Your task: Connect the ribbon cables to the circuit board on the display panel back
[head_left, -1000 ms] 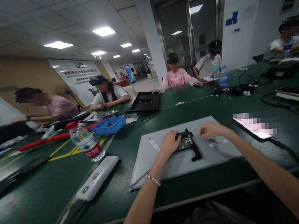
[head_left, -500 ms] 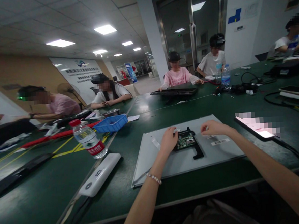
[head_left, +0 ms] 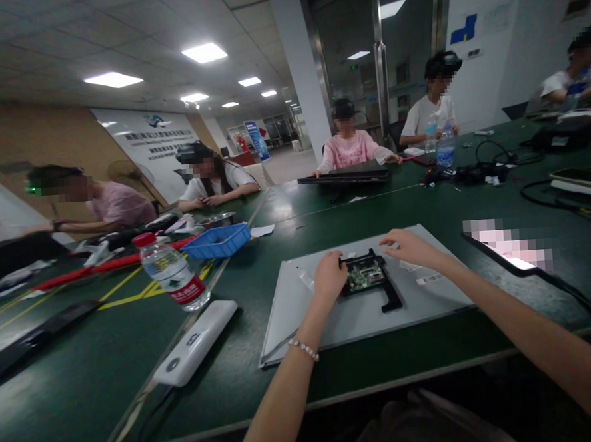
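Note:
A flat grey panel [head_left: 326,322] lies on the green table in front of me. On it rests a black plastic bracket [head_left: 391,294] around a green circuit board [head_left: 362,278]. My left hand [head_left: 330,273] is closed on the bracket's left edge, its fingertips partly hidden. Just off the bracket's upper right corner hovers my right hand [head_left: 411,246], fingers bent and slightly apart, with nothing visible in them. Beneath it, white labels [head_left: 434,279] are stuck to the panel.
Left of the panel are a white power bank [head_left: 197,344] with a cable, a water bottle [head_left: 173,272] and a blue tray [head_left: 217,242]. A lit phone [head_left: 502,248] with a cable lies at right. Several people sit around the table, one behind a dark flat panel [head_left: 343,178].
My right hand has moved left and slightly away from me, closer to the bracket's upper corner. My left hand has shifted slightly at the bracket's left edge. The bracket stays in place.

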The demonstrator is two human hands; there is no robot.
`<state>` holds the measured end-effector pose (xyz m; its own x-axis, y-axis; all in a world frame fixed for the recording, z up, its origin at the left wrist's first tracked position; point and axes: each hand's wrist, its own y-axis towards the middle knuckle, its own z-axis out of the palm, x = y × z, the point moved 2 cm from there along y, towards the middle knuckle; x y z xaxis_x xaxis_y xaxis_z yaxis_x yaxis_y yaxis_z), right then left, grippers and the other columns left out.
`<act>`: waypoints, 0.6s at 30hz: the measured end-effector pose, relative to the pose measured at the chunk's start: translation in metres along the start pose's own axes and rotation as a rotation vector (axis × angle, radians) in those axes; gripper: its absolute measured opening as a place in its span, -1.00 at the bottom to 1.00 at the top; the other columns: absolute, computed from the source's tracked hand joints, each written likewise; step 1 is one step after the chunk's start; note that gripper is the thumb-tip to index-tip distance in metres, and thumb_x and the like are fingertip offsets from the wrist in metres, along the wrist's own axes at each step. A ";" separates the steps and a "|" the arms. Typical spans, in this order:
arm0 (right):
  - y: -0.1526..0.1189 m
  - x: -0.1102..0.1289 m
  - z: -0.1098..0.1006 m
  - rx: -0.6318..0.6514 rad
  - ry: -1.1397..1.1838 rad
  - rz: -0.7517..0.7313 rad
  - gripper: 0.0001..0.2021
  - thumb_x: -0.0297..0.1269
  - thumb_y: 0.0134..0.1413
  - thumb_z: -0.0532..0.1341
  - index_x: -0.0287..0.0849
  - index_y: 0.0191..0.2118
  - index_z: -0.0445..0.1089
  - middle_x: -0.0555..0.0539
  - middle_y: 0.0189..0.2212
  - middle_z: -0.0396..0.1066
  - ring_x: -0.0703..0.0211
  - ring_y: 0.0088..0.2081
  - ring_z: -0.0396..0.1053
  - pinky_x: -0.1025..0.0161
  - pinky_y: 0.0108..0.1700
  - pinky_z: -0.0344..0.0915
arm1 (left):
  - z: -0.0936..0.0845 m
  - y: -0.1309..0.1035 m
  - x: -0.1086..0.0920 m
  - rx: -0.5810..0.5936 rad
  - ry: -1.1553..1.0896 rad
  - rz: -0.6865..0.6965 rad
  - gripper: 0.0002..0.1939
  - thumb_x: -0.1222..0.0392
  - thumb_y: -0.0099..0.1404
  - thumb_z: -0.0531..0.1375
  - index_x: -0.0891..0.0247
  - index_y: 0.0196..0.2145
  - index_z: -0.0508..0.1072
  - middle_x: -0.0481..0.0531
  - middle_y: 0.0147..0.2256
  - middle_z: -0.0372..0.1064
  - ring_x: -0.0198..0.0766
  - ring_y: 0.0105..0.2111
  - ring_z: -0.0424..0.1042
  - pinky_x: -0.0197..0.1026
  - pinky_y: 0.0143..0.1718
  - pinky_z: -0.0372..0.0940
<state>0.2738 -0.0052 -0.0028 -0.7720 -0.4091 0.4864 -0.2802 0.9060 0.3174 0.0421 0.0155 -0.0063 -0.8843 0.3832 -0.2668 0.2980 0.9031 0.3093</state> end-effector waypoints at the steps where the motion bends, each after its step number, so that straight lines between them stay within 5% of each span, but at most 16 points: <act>1: 0.004 0.006 0.001 -0.003 -0.022 -0.041 -0.74 -0.28 0.11 0.15 -0.24 -0.10 0.43 -0.16 -0.16 0.43 0.11 -0.14 0.37 0.24 -0.08 0.24 | 0.000 -0.001 -0.001 -0.004 0.018 -0.011 -0.74 0.33 0.24 0.05 0.30 -0.11 0.40 0.14 -0.13 0.37 -0.16 -0.09 0.34 -0.20 0.00 0.19; 5: 0.029 0.031 0.011 0.058 -0.124 -0.165 -0.73 -0.29 0.10 0.15 -0.24 -0.09 0.44 -0.17 -0.14 0.43 0.08 -0.09 0.36 0.24 -0.01 0.21 | 0.001 -0.002 -0.001 -0.047 0.080 -0.028 -0.75 0.30 0.22 0.09 0.32 -0.13 0.40 0.16 -0.16 0.35 -0.13 -0.11 0.33 -0.20 -0.05 0.20; 10: 0.060 0.053 0.033 0.177 -0.311 -0.107 -0.69 -0.19 0.08 0.18 -0.19 -0.08 0.45 -0.20 -0.13 0.44 0.00 -0.08 0.38 0.24 -0.11 0.26 | 0.002 -0.001 0.002 -0.034 0.096 -0.076 -0.77 0.26 0.22 0.11 0.31 -0.14 0.36 0.16 -0.19 0.34 -0.14 -0.18 0.35 -0.20 -0.14 0.21; 18: 0.063 0.064 0.048 0.198 -0.384 -0.054 -0.78 -0.32 0.11 0.13 -0.18 -0.22 0.52 -0.19 -0.23 0.49 0.04 -0.15 0.42 0.29 -0.18 0.26 | 0.005 -0.001 0.004 -0.016 0.052 -0.075 -0.76 0.27 0.21 0.12 0.33 -0.14 0.34 0.17 -0.20 0.33 -0.16 -0.22 0.35 -0.21 -0.18 0.21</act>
<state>0.1792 0.0309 0.0092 -0.8990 -0.4203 0.1229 -0.4012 0.9030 0.1539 0.0400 0.0169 -0.0120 -0.9214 0.3034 -0.2427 0.2246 0.9257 0.3044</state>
